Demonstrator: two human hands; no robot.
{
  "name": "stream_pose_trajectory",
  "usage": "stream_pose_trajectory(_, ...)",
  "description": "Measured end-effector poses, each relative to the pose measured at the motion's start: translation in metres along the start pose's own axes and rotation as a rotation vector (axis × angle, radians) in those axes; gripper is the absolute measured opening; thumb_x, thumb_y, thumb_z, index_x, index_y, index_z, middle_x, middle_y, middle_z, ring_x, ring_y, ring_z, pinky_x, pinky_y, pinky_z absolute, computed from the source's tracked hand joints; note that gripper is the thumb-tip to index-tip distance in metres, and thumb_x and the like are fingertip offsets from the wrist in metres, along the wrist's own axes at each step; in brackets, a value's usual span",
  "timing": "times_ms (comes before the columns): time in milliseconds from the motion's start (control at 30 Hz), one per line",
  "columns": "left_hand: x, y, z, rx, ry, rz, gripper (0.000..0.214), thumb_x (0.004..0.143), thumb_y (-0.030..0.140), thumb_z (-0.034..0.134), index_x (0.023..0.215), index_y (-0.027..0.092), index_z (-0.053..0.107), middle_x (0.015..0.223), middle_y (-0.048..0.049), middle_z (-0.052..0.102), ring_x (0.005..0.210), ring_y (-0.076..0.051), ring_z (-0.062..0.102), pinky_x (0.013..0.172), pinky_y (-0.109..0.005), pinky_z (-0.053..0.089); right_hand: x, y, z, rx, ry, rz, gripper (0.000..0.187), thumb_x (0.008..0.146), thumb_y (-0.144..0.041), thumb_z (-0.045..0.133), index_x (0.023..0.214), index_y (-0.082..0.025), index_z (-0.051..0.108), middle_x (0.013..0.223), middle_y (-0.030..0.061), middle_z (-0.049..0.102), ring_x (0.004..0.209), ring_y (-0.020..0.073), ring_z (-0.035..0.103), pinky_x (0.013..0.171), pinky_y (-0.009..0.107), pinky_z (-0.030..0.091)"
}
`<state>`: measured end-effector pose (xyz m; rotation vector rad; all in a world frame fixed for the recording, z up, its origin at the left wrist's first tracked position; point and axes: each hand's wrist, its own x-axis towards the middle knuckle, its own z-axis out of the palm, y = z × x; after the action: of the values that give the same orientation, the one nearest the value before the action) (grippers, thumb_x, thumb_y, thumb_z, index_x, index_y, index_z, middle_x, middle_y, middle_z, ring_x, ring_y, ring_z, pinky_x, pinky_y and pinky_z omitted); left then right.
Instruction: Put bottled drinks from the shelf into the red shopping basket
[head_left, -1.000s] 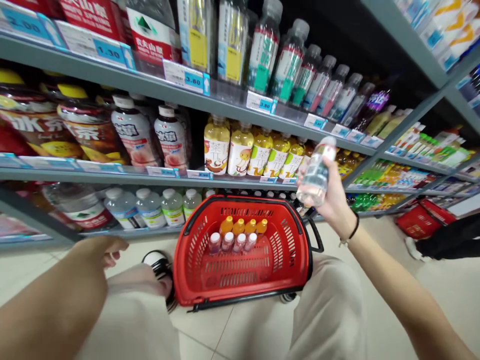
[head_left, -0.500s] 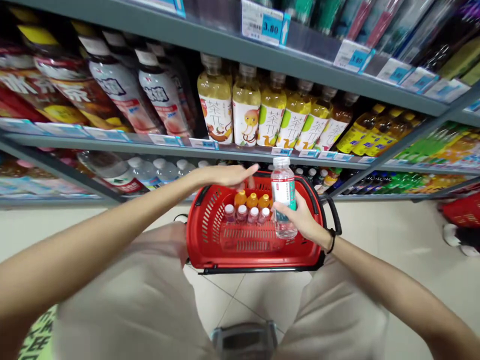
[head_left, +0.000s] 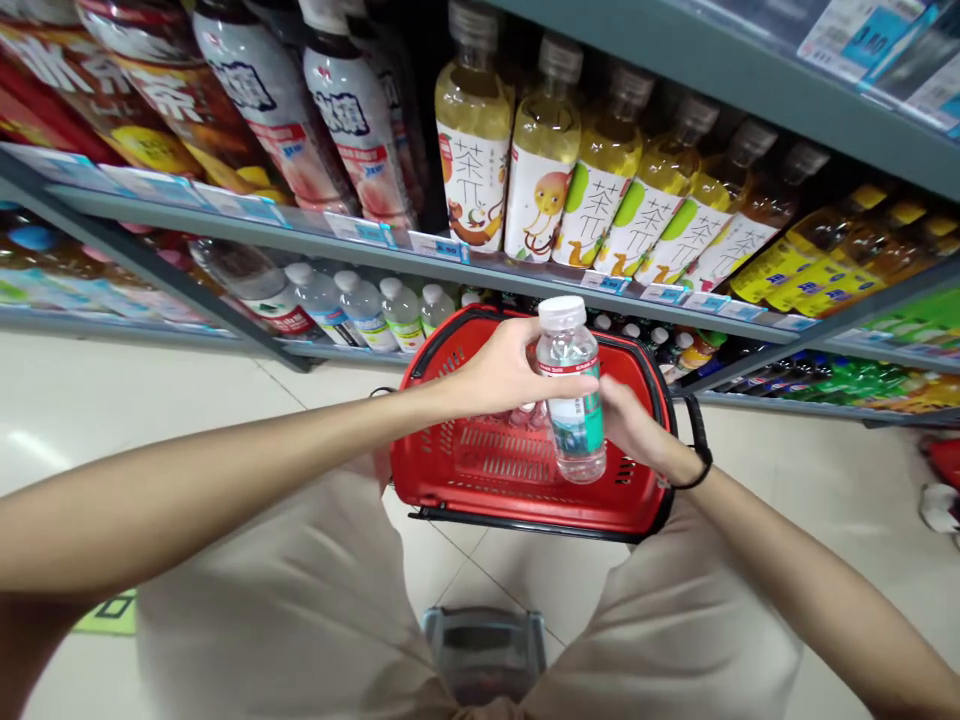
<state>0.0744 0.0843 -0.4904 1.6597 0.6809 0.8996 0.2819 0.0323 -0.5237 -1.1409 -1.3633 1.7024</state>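
A clear plastic water bottle (head_left: 568, 440) with a white cap and a teal-and-white label stands nearly upright above the red shopping basket (head_left: 510, 505). My left hand (head_left: 499, 370) is closed round its upper half, with the thumb lying across the front of the label. On the bottle's right side is my right hand (head_left: 645, 430), slightly blurred, its visible fingers stretched out and its thumb off the label. Whether it still touches the bottle I cannot tell. Inside the basket, small pinkish bottles (head_left: 526, 414) show only partly below my left hand.
Tea bottles (head_left: 544, 165) line the shelf ahead, and several water bottles (head_left: 367, 310) stand on the lower shelf. The basket's black handle (head_left: 696, 425) sticks out at its right. A dark grey stool-like object (head_left: 486, 650) is between my legs on the tiled floor.
My left hand has come right and taken hold of the water bottle. My right hand, gripping it before, has loosened with its thumb off the label. The view has moved closer to the shelf.
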Motion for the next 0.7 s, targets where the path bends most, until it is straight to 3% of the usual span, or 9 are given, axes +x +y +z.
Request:
stream_pose_trajectory(100, -0.004, 0.017, 0.003, -0.101, 0.087, 0.099, 0.047, 0.071, 0.048, 0.091, 0.096, 0.014, 0.07, 0.087, -0.0042, 0.075, 0.074, -0.017, 0.069, 0.068, -0.028, 0.06, 0.001, -0.008, -0.006, 0.093, -0.115, 0.147, 0.088, 0.089, -0.092, 0.029, 0.104, -0.017, 0.073, 0.093, 0.0144, 0.076, 0.09, 0.0326, 0.075, 0.074, 0.044, 0.061)
stream_pose_trajectory(233, -0.004, 0.026, 0.0, -0.091, 0.142, 0.204, 0.051, 0.071, 0.047, 0.092, 0.103, 0.014, 0.07, 0.097, -0.0065, 0.077, 0.083, -0.018, 0.07, 0.078, -0.03, 0.061, 0.001, 0.003, 0.001, 0.175, -0.361, 0.322, 0.093, 0.085, -0.096, 0.024, 0.093, -0.015, 0.07, 0.078, 0.0139, 0.074, 0.054, 0.0241, 0.067, 0.044, 0.032, 0.051)
stream_pose_trajectory(333, -0.002, 0.02, -0.007, -0.002, 0.133, 0.208, 0.053, 0.075, 0.047, 0.089, 0.111, 0.013, 0.07, 0.104, -0.0089, 0.077, 0.088, -0.019, 0.07, 0.082, -0.031, 0.061, 0.002, 0.013, 0.009, 0.214, -0.245, 0.316, 0.088, 0.091, -0.09, 0.023, 0.091, -0.015, 0.069, 0.069, 0.0101, 0.07, 0.043, 0.0168, 0.058, 0.038, 0.026, 0.044)
stream_pose_trajectory(467, -0.001, 0.013, -0.013, 0.153, 0.106, 0.206, 0.053, 0.077, 0.048, 0.086, 0.114, 0.013, 0.069, 0.105, -0.0093, 0.077, 0.089, -0.019, 0.07, 0.084, -0.033, 0.059, 0.003, 0.018, 0.014, 0.188, -0.09, 0.262, 0.084, 0.095, -0.085, 0.022, 0.091, -0.015, 0.069, 0.065, 0.0088, 0.068, 0.04, 0.0151, 0.053, 0.037, 0.025, 0.041)
stream_pose_trajectory(567, -0.002, 0.012, -0.016, 0.216, 0.109, 0.199, 0.05, 0.078, 0.048, 0.085, 0.11, 0.013, 0.069, 0.101, -0.0083, 0.077, 0.087, -0.019, 0.069, 0.083, -0.034, 0.059, 0.003, 0.016, 0.012, 0.158, 0.0, 0.19, 0.074, 0.096, -0.08, 0.032, 0.091, -0.016, 0.07, 0.066, 0.0072, 0.068, 0.04, 0.0146, 0.053, 0.038, 0.026, 0.042)
stream_pose_trajectory(700, -0.002, 0.007, -0.019, 0.143, 0.139, 0.179, 0.046, 0.077, 0.048, 0.084, 0.105, 0.013, 0.069, 0.094, -0.0075, 0.077, 0.081, -0.019, 0.069, 0.079, -0.033, 0.059, 0.0, 0.01, 0.008, 0.141, 0.075, 0.088, 0.061, 0.097, -0.072, 0.046, 0.094, -0.016, 0.07, 0.073, 0.0067, 0.07, 0.043, 0.0138, 0.052, 0.036, 0.026, 0.038)
